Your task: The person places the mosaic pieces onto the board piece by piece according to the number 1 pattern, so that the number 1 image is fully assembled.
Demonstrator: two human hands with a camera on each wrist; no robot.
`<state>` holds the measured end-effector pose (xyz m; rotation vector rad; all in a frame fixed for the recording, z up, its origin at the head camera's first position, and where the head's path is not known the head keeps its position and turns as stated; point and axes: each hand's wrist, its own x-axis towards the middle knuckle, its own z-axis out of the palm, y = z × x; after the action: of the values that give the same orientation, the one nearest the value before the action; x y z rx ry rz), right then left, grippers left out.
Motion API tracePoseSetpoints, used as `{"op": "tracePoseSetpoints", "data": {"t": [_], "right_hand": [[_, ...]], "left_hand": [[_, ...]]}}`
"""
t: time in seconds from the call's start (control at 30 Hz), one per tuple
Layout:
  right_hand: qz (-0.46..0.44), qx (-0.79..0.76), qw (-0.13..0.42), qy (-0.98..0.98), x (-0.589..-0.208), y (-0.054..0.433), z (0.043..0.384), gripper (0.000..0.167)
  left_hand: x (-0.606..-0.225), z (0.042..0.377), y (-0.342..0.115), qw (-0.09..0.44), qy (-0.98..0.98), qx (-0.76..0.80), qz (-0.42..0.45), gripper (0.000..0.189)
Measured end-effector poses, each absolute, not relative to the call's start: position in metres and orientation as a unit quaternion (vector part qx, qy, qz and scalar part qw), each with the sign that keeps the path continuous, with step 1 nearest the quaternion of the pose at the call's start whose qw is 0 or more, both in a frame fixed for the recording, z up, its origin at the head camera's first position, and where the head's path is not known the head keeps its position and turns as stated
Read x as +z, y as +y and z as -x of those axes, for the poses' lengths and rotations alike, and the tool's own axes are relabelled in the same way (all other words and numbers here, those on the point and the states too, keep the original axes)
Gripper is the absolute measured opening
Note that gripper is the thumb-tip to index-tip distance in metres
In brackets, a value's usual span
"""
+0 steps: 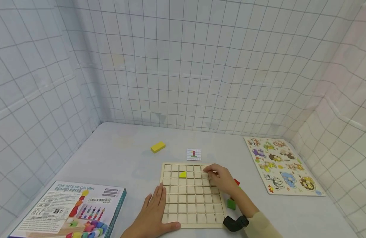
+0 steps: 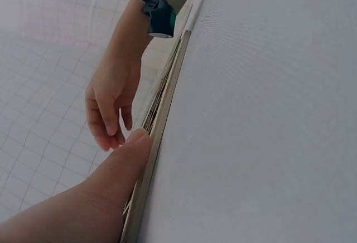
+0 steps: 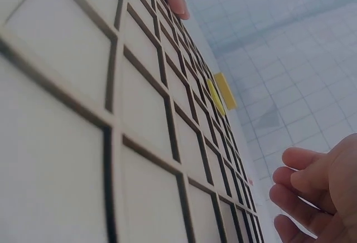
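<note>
A wooden grid board (image 1: 191, 199) lies on the table, with one yellow piece (image 1: 182, 174) in a cell of its second row from the far edge. Along the board's left edge rests my left hand (image 1: 154, 211), fingers straight and thumb at the near left corner. My right hand (image 1: 220, 178) hovers over the far right part of the grid. Its fingers (image 3: 304, 201) are loosely bent in the right wrist view, and nothing shows between them. Beside the right forearm lie green pieces (image 1: 231, 204) and a red piece (image 1: 237, 182), partly hidden by the arm.
Beyond the board are a small pattern card (image 1: 194, 154) and a yellow block (image 1: 158, 147). A printed box (image 1: 67, 211) lies at the near left. On the right is an animal puzzle board (image 1: 285, 165). Gridded cloth walls (image 1: 183, 66) surround the table.
</note>
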<state>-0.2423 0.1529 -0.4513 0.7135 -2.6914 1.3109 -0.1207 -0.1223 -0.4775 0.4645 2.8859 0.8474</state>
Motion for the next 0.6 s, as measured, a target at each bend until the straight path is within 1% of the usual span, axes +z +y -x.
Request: {"op": "tracePoseSetpoints", "data": {"t": [0.17,0.33,0.47,0.6], "right_hand": [[-0.199,0.43,0.044,-0.88,-0.452,0.167,0.24,0.019],[-0.192,0.431,0.053,-0.88,-0.452,0.184,0.236,0.015],[-0.187,0.426,0.056,-0.883,-0.455,0.195,0.236,0.014],[-0.161,0.424,0.054,-0.889,-0.456,0.206,0.236,0.015]], "left_hand": [[-0.477,0.12,-0.121,0.049,0.946,0.282,-0.155,0.127],[-0.476,0.12,-0.121,0.052,0.945,0.283,-0.155,0.127],[-0.476,0.12,-0.122,0.054,0.947,0.278,-0.155,0.127],[-0.476,0.12,-0.121,0.051,0.946,0.277,-0.159,0.126]]}}
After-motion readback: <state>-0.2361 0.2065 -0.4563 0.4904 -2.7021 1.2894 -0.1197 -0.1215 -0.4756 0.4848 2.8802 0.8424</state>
